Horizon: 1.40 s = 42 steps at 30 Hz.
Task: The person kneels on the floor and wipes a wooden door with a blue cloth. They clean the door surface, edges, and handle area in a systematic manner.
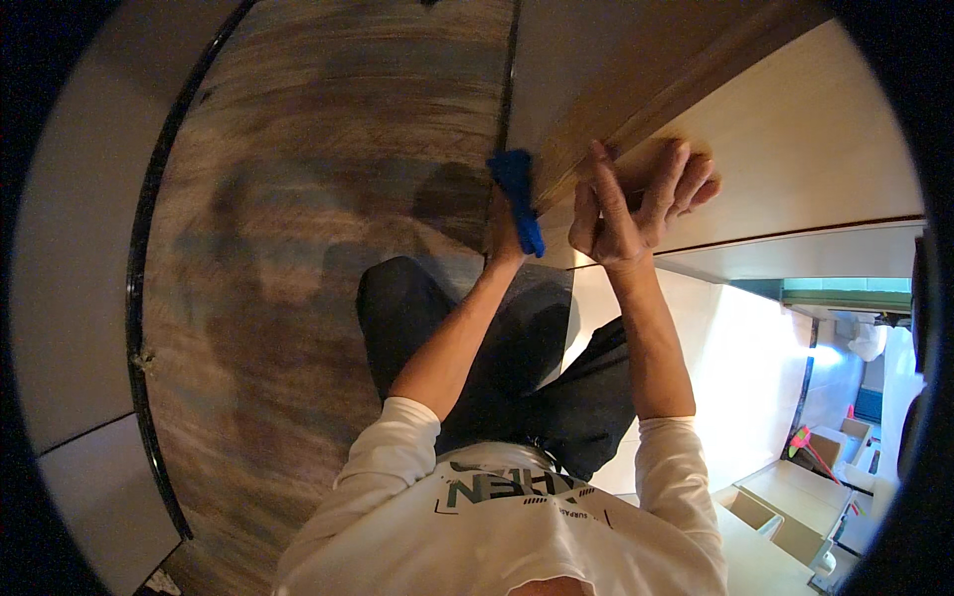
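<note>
A blue cloth point(514, 175) is in my left hand point(505, 227), pressed around the lower part of a wooden trim point(641, 112), probably a door frame. The cloth and the trim's edge hide most of the left fingers. My right hand point(633, 212) is at the smooth light-brown wooden panel point(790, 141) beside that trim. Its fingers are bent and spread, with nothing seen in them. Some fingertips appear to touch the wood, though blur leaves the exact contact unclear.
Streaked brown wood-look flooring point(298, 223) lies to the left, bordered by a black baseboard strip point(138, 298). My bent knees point(406, 298) are close below the hands. At right, a bright tiled floor point(715, 357) leads to open boxes point(753, 510) and a pink-headed tool point(800, 439).
</note>
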Available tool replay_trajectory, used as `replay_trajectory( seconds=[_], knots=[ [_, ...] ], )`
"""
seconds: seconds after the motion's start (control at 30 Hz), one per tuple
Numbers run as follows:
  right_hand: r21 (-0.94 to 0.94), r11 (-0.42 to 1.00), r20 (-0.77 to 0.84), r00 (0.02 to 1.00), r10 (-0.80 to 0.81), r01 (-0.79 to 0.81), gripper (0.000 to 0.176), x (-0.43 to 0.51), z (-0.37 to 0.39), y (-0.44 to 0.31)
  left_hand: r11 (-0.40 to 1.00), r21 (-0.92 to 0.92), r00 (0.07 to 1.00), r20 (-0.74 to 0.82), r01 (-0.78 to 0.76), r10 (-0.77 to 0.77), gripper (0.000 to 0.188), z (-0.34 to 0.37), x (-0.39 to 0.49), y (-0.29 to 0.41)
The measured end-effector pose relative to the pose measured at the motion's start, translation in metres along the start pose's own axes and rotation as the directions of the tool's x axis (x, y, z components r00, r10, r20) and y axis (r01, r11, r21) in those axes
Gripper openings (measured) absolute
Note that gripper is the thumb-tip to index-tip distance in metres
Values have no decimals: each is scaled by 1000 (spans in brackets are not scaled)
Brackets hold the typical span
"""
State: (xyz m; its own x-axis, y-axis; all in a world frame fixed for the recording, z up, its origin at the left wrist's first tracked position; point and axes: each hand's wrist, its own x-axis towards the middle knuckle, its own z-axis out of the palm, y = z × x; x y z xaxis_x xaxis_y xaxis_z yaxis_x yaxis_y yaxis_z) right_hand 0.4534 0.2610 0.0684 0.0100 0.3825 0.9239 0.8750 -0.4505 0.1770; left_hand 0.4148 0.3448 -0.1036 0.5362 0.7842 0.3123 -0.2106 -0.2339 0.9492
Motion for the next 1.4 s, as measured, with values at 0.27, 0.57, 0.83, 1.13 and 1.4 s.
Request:
replay_trajectory(
  seconds=[0.27,0.57,0.83,1.13,1.4],
  knots=[
    [-27,999,84,996,-36,38,34,6,-20,7,571,-625,795,137,532,-592,41,-10,-59,-112],
    [-17,998,8,998,-57,57,41,11,-22,16,513,-431,643,242,742,-727,52,-17,-77,-160],
    [-24,999,-32,999,-37,36,37,-11,-5,13,721,-497,861,121,484,-494,43,-11,-53,-88],
    [99,995,-56,998,-18,23,34,-8,13,-4,976,-116,965,167,-187,204,44,-12,28,65],
    [425,905,-68,996,60,-26,45,-1,13,-17,931,-24,897,257,-365,359,44,-32,85,168]
  ],
)
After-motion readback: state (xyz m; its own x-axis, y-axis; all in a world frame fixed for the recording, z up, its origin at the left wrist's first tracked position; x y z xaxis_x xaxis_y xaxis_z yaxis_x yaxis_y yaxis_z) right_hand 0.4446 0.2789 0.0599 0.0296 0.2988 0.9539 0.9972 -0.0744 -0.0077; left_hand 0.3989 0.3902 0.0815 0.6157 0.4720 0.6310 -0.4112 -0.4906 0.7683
